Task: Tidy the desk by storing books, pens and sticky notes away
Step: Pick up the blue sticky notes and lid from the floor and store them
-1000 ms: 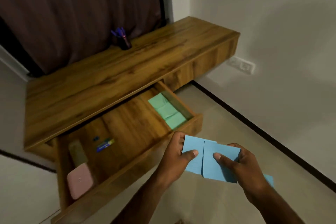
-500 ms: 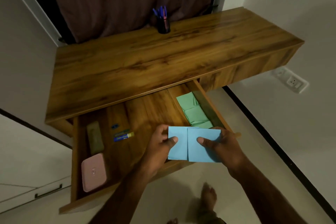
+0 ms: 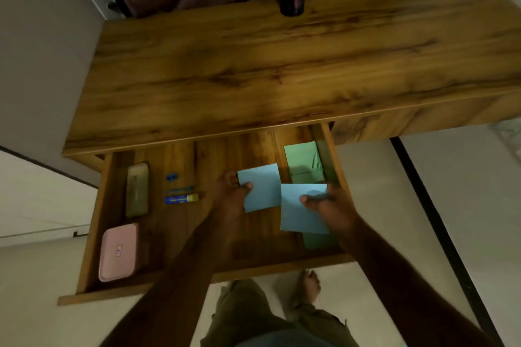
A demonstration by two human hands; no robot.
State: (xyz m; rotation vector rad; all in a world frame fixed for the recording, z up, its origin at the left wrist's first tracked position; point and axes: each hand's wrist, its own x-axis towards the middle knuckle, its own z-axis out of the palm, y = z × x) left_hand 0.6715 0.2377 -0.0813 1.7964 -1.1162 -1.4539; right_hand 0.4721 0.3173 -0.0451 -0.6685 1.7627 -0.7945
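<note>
Blue notes [image 3: 260,187] | over open drawer [image 3: 208,280] | left hand [image 3: 232,198] pinches one pad, right hand [image 3: 328,207] another [image 3: 300,213] | set flat beside green notes [image 3: 300,156], edges aligned, then release

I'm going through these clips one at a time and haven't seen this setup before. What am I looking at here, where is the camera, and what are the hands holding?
There is no machine: a person works with bare hands, and one wide-angle camera on their head looks down, so you see their own arms, legs and a foot.

Below is a wooden desk with its drawer pulled open. The left hand holds one blue sticky-note pad over the drawer; the right hand holds a second blue pad beside it.

In the drawer lie green sticky-note pads along the right side, a pink case, an olive pouch, a glue stick and a small blue item too small to identify. On the desk top only a pen cup stands.
</note>
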